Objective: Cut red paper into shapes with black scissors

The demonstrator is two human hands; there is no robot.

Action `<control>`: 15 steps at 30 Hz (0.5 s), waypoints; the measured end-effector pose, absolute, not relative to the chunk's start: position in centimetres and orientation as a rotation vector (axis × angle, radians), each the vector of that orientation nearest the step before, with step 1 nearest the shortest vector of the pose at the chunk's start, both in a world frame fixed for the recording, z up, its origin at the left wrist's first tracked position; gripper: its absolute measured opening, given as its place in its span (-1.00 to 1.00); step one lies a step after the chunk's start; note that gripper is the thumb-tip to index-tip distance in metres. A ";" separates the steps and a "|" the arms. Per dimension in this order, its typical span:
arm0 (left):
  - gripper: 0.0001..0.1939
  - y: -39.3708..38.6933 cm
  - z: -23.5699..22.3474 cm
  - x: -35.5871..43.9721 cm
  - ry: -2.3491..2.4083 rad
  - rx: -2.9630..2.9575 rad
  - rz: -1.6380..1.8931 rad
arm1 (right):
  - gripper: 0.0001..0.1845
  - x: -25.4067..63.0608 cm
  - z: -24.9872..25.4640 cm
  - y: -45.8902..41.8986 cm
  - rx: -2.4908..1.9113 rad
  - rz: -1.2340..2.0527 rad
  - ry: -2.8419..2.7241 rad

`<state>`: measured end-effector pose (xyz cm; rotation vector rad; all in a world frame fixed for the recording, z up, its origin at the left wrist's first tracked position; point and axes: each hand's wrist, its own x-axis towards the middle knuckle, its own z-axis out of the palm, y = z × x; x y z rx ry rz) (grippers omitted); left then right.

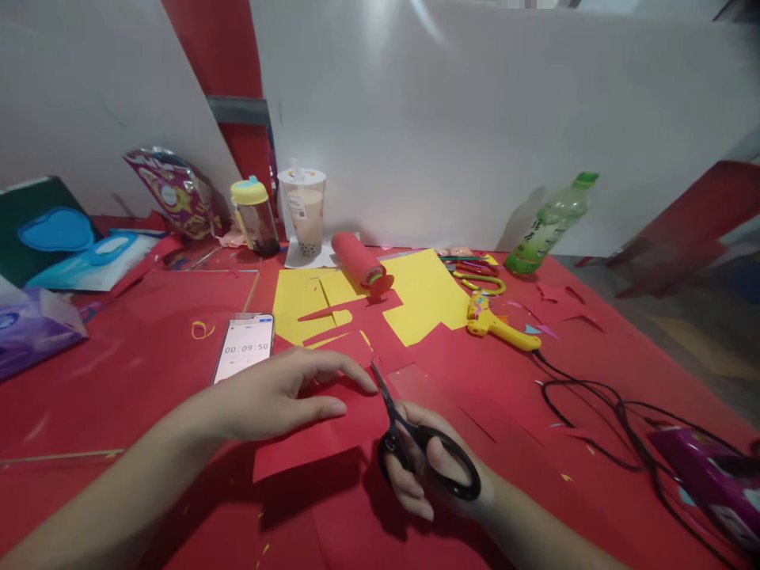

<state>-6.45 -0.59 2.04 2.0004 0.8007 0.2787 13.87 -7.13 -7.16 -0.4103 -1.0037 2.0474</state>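
Black-handled scissors (424, 455) are in my right hand (409, 475), its thumb and fingers through the loops. The blades look closed or nearly so and point up and left along the right edge of a sheet of red paper (350, 427). My left hand (290, 392) steadies that sheet, thumb and forefinger on top; its other fingers are partly hidden. The sheet's near edge is raised, casting a shadow on the red tabletop (249, 526). A phone (245, 348) showing a timer lies just beyond my left wrist.
Yellow paper sheets (424, 289), a red paper roll (359, 261) and red offcuts lie ahead. To the right are a yellow glue gun (502, 326) with its cable and a tilted green bottle (552, 226). A milk tea cup (307, 214) and yellow-lidded bottle (256, 218) stand behind.
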 end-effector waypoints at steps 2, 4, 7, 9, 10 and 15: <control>-0.75 -0.6 2.1 -6.6 0.809 2.011 0.270 | -0.53 13.9 -7.0 -7.1 -0.428 2.043 -1.016; -0.74 -0.6 2.1 -6.7 0.816 2.025 0.262 | -0.54 13.9 -6.9 -7.0 -0.436 2.041 -1.021; -0.74 -0.5 2.1 -6.7 0.820 2.038 0.259 | -0.54 13.9 -6.9 -7.0 -0.441 2.044 -1.011; -0.74 -0.5 2.1 -6.8 0.819 2.042 0.258 | -0.53 13.9 -6.9 -7.0 -0.445 2.041 -1.010; -0.74 -0.5 2.1 -6.8 0.816 2.043 0.258 | -0.54 13.9 -6.9 -7.0 -0.444 2.039 -1.012; -0.74 -0.4 2.2 -6.9 0.808 2.056 0.242 | -0.55 13.9 -6.9 -7.0 -0.411 2.044 -1.018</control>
